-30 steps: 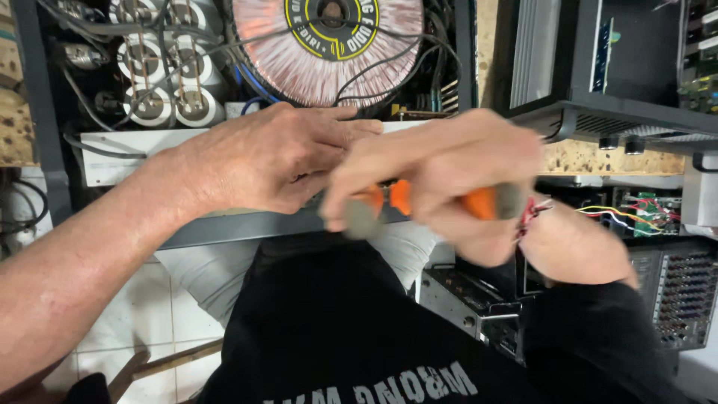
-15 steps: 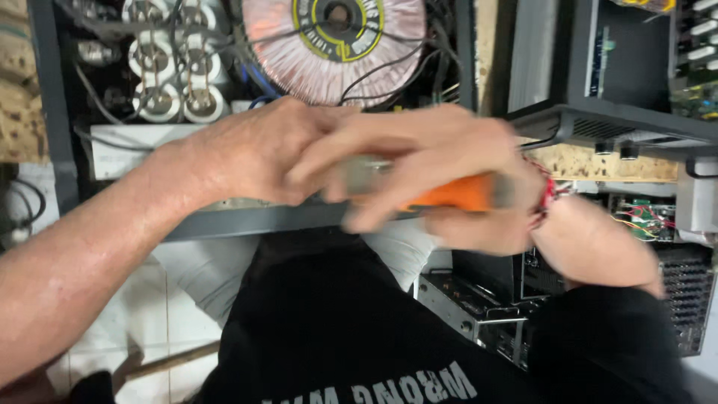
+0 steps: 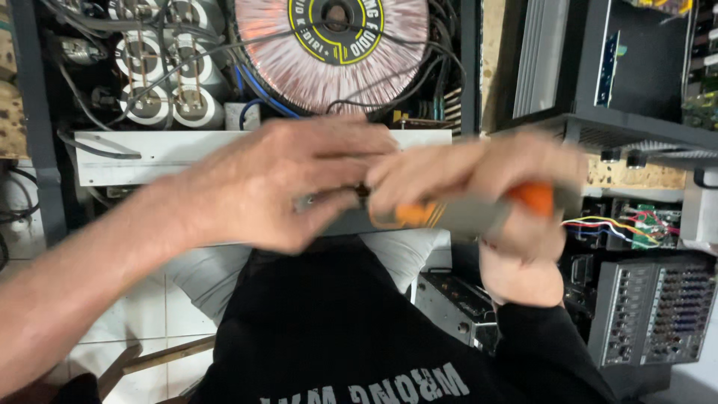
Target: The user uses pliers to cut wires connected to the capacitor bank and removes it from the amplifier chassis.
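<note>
Orange-handled screwdriver gripped in right hand, tip met by left hand fingers pinching, above open amplifier chassis; could slip and jab fingertips

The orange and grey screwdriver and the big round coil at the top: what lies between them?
In the head view, between the screwdriver in the right hand and the coil lies a white metal strip, with dark cables above it.
</note>
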